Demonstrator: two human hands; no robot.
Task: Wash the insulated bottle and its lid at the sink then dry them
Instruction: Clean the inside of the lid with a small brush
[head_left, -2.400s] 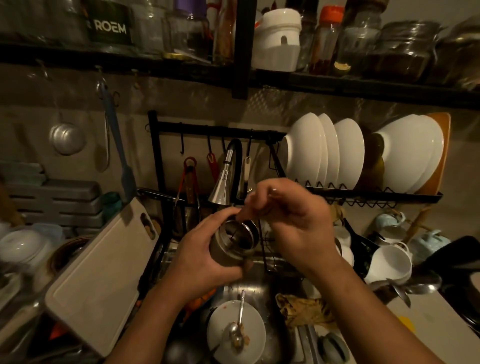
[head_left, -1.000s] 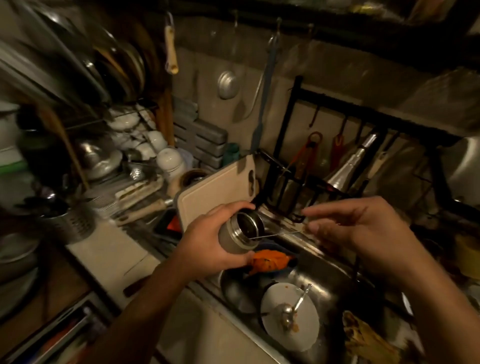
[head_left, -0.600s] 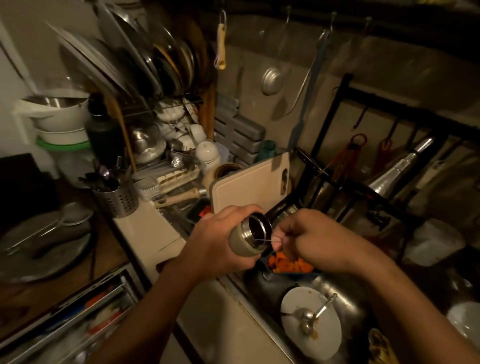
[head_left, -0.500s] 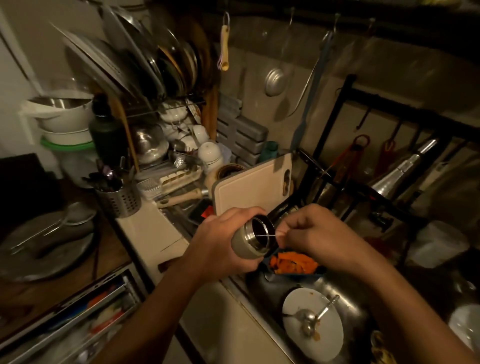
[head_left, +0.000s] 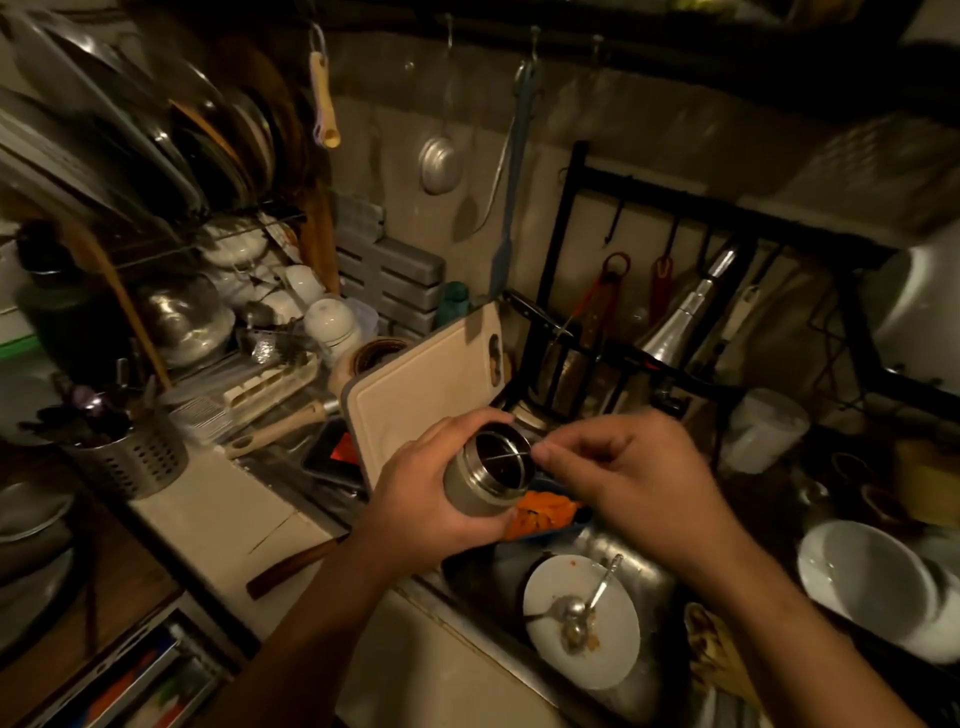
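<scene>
- The left hand (head_left: 421, 499) grips the insulated bottle (head_left: 480, 493) above the sink's left edge, its open mouth tilted toward the right hand (head_left: 634, 478).
- The right hand's fingertips (head_left: 544, 456) pinch a thin strand (head_left: 506, 455) that runs across the bottle's mouth.
- In the sink (head_left: 644, 577) lies a white plate (head_left: 618, 660) bearing a spoon (head_left: 597, 590).
- A cutting board (head_left: 415, 389) leans behind the bottle, at the surface's back edge.

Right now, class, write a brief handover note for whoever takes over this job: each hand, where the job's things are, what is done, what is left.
Left hand: grip round the insulated bottle, mouth open and tilted towards the other hand, above the sink.
Right hand: pinches a thin strand that runs into the bottle's mouth.
Lid: off the bottle; not seen in this view.
Done: bottle opened. No washing shows.
Left: clear the strand, wash bottle and lid, dry both.
</scene>
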